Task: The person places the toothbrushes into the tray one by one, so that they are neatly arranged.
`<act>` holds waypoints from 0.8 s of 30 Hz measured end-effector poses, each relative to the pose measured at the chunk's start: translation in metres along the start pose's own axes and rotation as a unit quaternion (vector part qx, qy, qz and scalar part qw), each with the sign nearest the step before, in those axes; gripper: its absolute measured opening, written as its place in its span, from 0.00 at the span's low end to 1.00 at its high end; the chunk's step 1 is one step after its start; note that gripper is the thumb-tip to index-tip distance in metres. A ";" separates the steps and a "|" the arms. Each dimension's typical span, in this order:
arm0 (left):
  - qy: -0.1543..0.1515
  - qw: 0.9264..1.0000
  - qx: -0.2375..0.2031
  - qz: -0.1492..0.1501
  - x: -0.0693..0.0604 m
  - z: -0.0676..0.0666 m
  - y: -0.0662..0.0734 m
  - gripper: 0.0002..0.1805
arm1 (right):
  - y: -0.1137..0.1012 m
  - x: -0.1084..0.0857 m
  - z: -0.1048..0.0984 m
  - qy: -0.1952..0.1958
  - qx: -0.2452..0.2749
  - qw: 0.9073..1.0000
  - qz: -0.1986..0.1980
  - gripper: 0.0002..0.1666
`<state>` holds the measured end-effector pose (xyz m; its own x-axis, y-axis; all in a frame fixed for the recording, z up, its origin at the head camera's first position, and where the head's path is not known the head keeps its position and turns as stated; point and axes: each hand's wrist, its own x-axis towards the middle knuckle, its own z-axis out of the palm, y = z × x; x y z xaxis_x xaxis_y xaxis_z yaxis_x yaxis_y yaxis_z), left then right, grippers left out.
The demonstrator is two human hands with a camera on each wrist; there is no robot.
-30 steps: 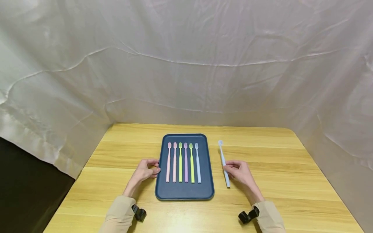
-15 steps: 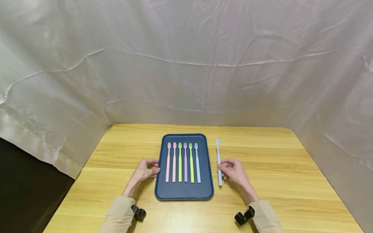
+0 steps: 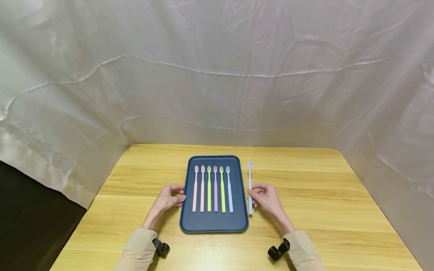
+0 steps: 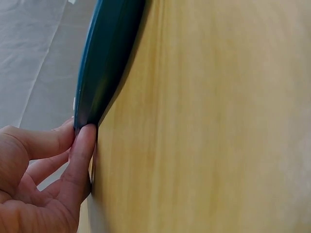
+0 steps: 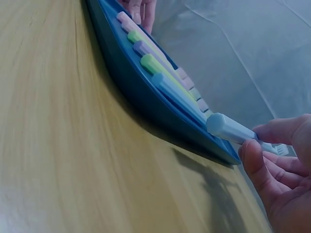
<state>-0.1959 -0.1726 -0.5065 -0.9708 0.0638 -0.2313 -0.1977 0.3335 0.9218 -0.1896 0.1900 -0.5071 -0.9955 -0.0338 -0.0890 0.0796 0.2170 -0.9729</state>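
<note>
My right hand (image 3: pixel 266 197) pinches a light blue toothbrush (image 3: pixel 250 177) by its handle, bristle head pointing away from me. It is just off the right edge of a dark blue tray (image 3: pixel 213 225). In the right wrist view the held toothbrush (image 5: pixel 228 128) is raised above the table. My left hand (image 3: pixel 168 197) grips the tray's left rim between thumb and fingers, as the left wrist view of the rim (image 4: pixel 104 58) shows. Side by side on the tray lie several toothbrushes: two pink, a green (image 3: pixel 209 188), a purple (image 3: pixel 215 192), another green, and a light blue one (image 3: pixel 230 194) rightmost.
The tray rests on a wood-grain table (image 3: pixel 315 195). Pale fabric (image 3: pixel 217 82) hangs behind the table and along both sides. Black cameras (image 3: pixel 276 252) are strapped to the wrists over beige sleeves (image 3: pixel 137 246).
My right hand has moved left with the light blue toothbrush, bringing it close to the tray's right edge. The toothbrush has turned from slanted to nearly parallel with the others. My left hand stays put.
</note>
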 end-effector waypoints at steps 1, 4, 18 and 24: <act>0.000 1.000 -0.001 0.000 0.000 0.000 0.000 0.24 | 0.000 0.000 0.002 0.001 -0.002 1.000 0.000 0.17; 0.000 1.000 0.001 0.001 -0.001 0.000 0.000 0.24 | -0.001 0.001 0.007 0.006 -0.010 1.000 -0.002 0.17; -0.003 1.000 0.003 0.002 -0.002 -0.001 0.001 0.24 | -0.003 0.005 0.024 0.020 -0.085 0.996 -0.029 0.14; -0.004 1.000 0.005 0.002 -0.003 0.000 0.002 0.25 | -0.004 0.006 0.030 0.021 -0.094 0.995 -0.030 0.13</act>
<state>-0.1935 -0.1726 -0.5043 -0.9707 0.0721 -0.2292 -0.1918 0.3420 0.9199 -0.1943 0.1595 -0.5103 -0.9997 -0.0131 -0.0189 0.0122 0.3950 -0.9186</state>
